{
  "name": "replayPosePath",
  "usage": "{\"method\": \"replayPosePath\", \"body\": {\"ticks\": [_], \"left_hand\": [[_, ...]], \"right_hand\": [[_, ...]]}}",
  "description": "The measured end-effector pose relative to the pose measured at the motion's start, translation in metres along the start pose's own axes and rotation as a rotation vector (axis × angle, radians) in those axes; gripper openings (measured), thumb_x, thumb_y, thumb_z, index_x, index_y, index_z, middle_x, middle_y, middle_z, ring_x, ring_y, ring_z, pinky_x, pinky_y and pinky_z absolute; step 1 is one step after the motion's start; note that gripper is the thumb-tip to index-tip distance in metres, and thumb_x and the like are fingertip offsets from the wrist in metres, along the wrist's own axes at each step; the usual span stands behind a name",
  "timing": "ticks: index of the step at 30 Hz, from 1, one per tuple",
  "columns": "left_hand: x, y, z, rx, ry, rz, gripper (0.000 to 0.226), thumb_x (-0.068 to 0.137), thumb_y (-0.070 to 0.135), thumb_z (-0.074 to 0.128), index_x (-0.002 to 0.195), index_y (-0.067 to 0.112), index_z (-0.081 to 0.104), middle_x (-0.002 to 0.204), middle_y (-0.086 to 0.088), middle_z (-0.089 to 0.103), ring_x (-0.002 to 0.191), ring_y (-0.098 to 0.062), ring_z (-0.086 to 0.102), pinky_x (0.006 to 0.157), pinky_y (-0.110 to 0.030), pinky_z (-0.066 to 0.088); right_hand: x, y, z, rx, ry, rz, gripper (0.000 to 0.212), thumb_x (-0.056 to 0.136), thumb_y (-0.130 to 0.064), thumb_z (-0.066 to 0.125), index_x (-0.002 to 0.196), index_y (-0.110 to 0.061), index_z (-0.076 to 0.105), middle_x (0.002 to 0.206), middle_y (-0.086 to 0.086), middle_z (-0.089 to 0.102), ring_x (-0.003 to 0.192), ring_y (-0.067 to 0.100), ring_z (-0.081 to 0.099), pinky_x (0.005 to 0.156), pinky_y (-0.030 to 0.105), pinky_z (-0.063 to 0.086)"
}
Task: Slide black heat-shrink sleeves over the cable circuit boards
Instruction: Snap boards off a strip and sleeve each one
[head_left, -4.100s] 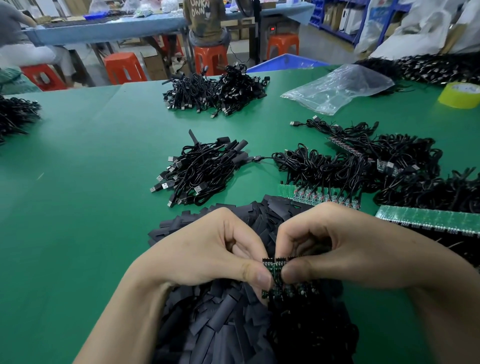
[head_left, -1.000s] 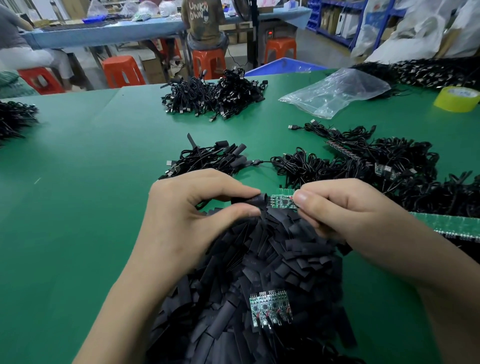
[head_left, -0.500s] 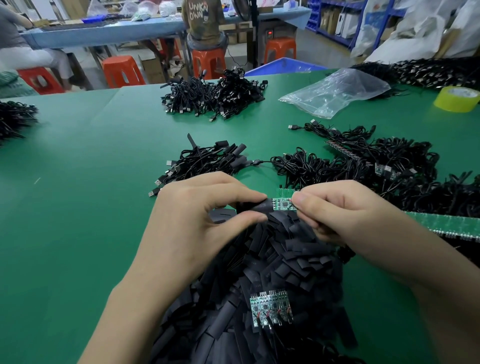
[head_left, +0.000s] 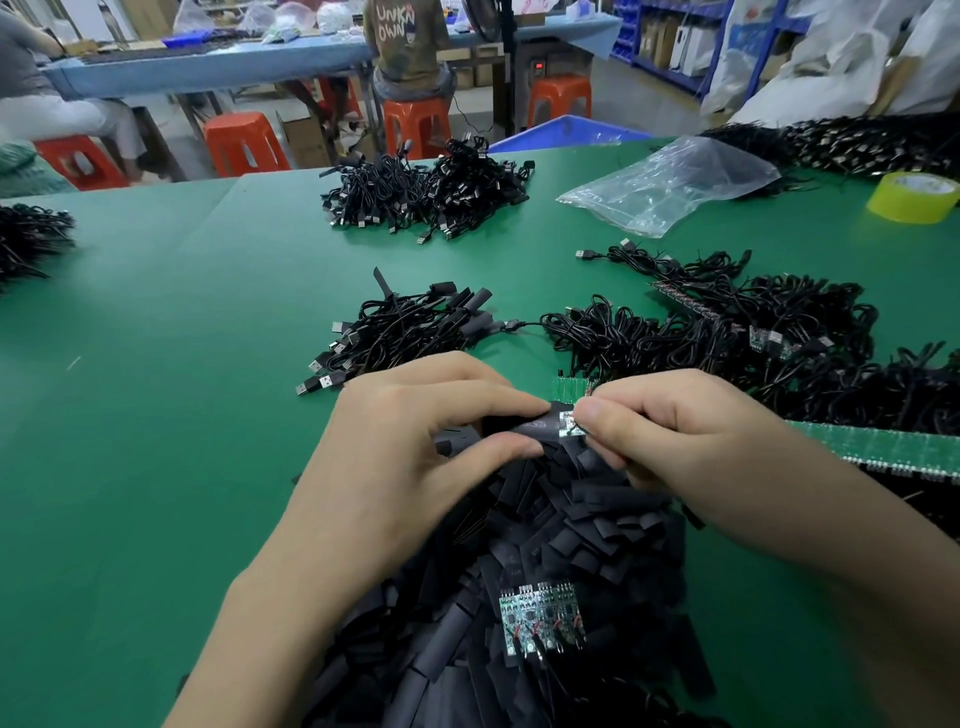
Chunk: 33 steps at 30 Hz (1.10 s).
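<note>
Black heat-shrink sleeve (head_left: 522, 425), pinched between thumb and forefinger of the left hand (head_left: 410, 457) just over the far edge of the sleeve pile (head_left: 597, 525). Pinched the small circuit board (head_left: 567, 422) with the right hand (head_left: 691, 447) at the sleeve's right end, only its tip showing. Saw a cluster of boards (head_left: 540, 618) on the pile's near part.

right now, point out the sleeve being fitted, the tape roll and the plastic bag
sleeve (head_left: 522, 426): head view, its black middle stretch
tape roll (head_left: 906, 205): head view, its yellow outer wall
plastic bag (head_left: 670, 182): head view, middle of the clear film
</note>
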<state>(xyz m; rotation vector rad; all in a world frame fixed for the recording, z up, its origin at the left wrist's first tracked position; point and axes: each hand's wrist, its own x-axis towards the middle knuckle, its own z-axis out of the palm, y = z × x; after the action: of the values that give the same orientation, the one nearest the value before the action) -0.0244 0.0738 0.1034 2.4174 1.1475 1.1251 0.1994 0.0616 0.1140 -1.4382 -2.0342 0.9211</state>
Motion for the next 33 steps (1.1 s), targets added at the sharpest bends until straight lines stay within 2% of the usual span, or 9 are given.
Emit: {"method": "replayPosePath", "body": {"ticks": [5,9,11,14,19,26,28,30,33], "left_hand": [[0.0,0.002,0.005,-0.028,0.002,0.003,0.019,0.082,0.026,0.083,0.1,0.02,0.081,0.093,0.011,0.073,0.087,-0.001,0.067,0.08,-0.017,0.052],[0.001,0.001,0.005,-0.022,0.009,-0.005,0.019,0.084,0.026,0.081,0.102,0.02,0.08,0.093,0.01,0.072,0.086,-0.002,0.066,0.08,-0.015,0.049],[0.001,0.001,0.003,-0.03,0.043,0.008,0.017,0.085,0.025,0.081,0.101,0.02,0.08,0.093,0.01,0.071,0.088,-0.002,0.066,0.081,-0.014,0.048],[0.001,0.003,0.001,-0.039,0.091,0.024,0.017,0.085,0.024,0.08,0.101,0.019,0.079,0.095,0.009,0.071,0.089,-0.006,0.067,0.082,-0.014,0.048],[0.0,0.004,0.002,-0.039,0.117,0.06,0.018,0.085,0.02,0.081,0.101,0.014,0.079,0.094,0.005,0.072,0.087,-0.007,0.068,0.08,-0.017,0.049],[0.0,0.007,0.004,-0.054,0.096,0.098,0.016,0.085,0.021,0.079,0.1,0.013,0.079,0.095,0.006,0.073,0.089,-0.003,0.067,0.082,-0.015,0.049],[0.001,0.008,0.005,-0.072,0.097,0.094,0.017,0.085,0.021,0.079,0.1,0.013,0.079,0.095,0.006,0.073,0.088,-0.004,0.068,0.08,-0.017,0.05],[0.0,0.009,0.005,-0.093,0.114,0.083,0.016,0.086,0.022,0.079,0.1,0.014,0.079,0.094,0.007,0.074,0.087,-0.006,0.069,0.078,-0.019,0.051],[0.0,0.008,0.004,-0.082,0.156,0.072,0.015,0.086,0.019,0.08,0.1,0.015,0.079,0.093,0.007,0.074,0.086,-0.007,0.069,0.077,-0.02,0.052]], "right_hand": [[0.002,-0.002,0.008,0.067,-0.019,-0.01,0.044,0.093,-0.054,0.041,0.069,-0.019,0.054,0.052,-0.007,0.037,0.048,0.009,0.034,0.052,0.035,0.03],[0.002,0.0,0.009,0.151,-0.055,0.005,0.043,0.093,-0.058,0.039,0.077,-0.029,0.067,0.057,-0.006,0.04,0.053,0.011,0.038,0.055,0.034,0.033],[0.002,0.0,0.007,0.267,-0.078,0.008,0.037,0.094,-0.053,0.041,0.073,-0.037,0.067,0.061,-0.008,0.044,0.056,0.012,0.041,0.054,0.026,0.035],[0.001,0.0,0.003,0.38,-0.083,-0.019,0.029,0.094,-0.044,0.048,0.074,-0.033,0.065,0.061,-0.006,0.048,0.056,0.011,0.045,0.052,0.018,0.038],[-0.001,-0.001,0.0,0.359,-0.047,-0.072,0.025,0.094,-0.044,0.053,0.079,-0.031,0.067,0.061,-0.002,0.049,0.059,0.02,0.042,0.056,0.035,0.034],[-0.003,-0.006,0.002,0.341,-0.02,-0.076,0.025,0.093,-0.044,0.053,0.08,-0.028,0.068,0.062,0.003,0.048,0.059,0.024,0.038,0.057,0.04,0.031],[-0.003,-0.007,0.003,0.363,-0.023,-0.075,0.026,0.093,-0.043,0.053,0.079,-0.027,0.068,0.061,0.001,0.048,0.058,0.022,0.039,0.056,0.038,0.032],[-0.003,-0.007,0.002,0.414,-0.027,-0.078,0.027,0.094,-0.04,0.053,0.076,-0.027,0.068,0.06,-0.001,0.05,0.057,0.017,0.043,0.053,0.029,0.036],[-0.003,-0.007,-0.001,0.43,-0.037,-0.075,0.029,0.095,-0.04,0.053,0.074,-0.024,0.066,0.065,-0.004,0.062,0.058,0.011,0.054,0.057,0.023,0.045]]}}
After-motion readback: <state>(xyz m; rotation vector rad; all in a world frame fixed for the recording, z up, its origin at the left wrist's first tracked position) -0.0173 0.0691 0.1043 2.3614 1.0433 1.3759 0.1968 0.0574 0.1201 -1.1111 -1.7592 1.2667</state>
